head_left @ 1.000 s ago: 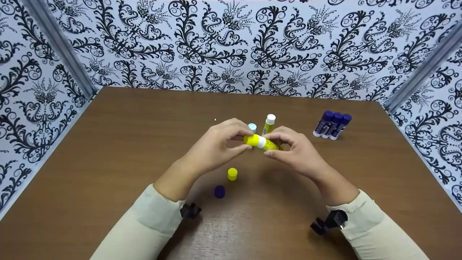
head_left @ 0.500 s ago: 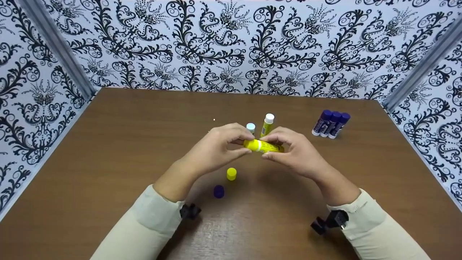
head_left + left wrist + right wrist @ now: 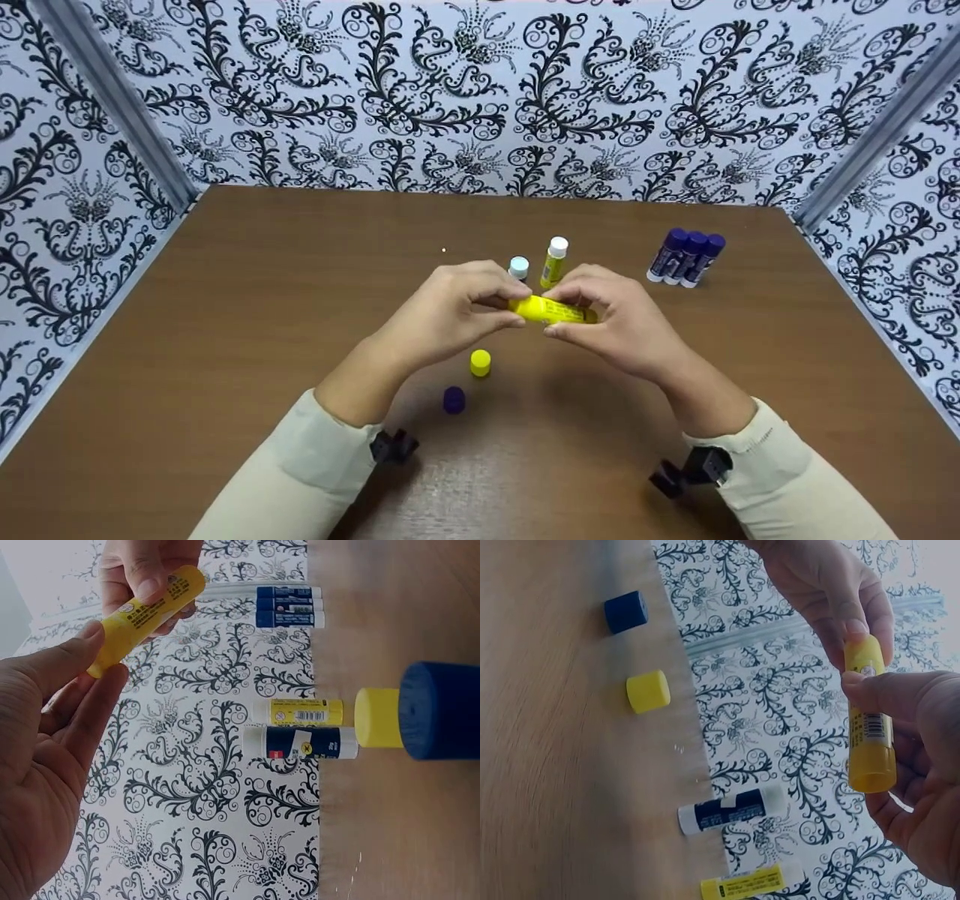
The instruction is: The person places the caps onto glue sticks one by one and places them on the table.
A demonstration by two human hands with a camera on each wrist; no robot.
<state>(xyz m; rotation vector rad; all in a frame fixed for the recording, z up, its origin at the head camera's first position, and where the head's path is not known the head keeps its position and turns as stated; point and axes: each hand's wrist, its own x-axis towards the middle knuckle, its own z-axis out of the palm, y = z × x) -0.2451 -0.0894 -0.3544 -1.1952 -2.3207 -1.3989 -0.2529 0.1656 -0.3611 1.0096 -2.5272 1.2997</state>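
- Glue stick [image 3: 564, 312], yellow from end to end with dark print and a barcode, in mid-air above the table [image 3: 225, 337], roughly crosswise between two hands.
- At one end of it, left hand [image 3: 459, 309], with thumb and fingertips in a pinch on the plain yellow part.
- Round the printed body, right hand [image 3: 624, 321], with thumb on one side and fingers on the other, in a firm grasp.
- Below the hands, on the table, yellow cap [image 3: 480, 363], upright, flat end up.
- Just beside it, nearer the person and a little to the left, dark blue cap [image 3: 454, 400], apart from the yellow one.
- Beyond the hands, upright on the table, yellow tube [image 3: 553, 268] with a white top and a barcode label.
- Near that, to its left and apart, dark-labelled tube [image 3: 518, 268], also white-topped, its lower part hidden by the left hand in the head view.
- Farther right, well apart from the hands, three blue tubes [image 3: 685, 259], upright in a tight row, with white bases.
- On both arms, pale sleeves [image 3: 292, 472], with black cameras [image 3: 394, 448] at the cuffs.
- Behind the table, white wall [image 3: 450, 90] with black scroll pattern.
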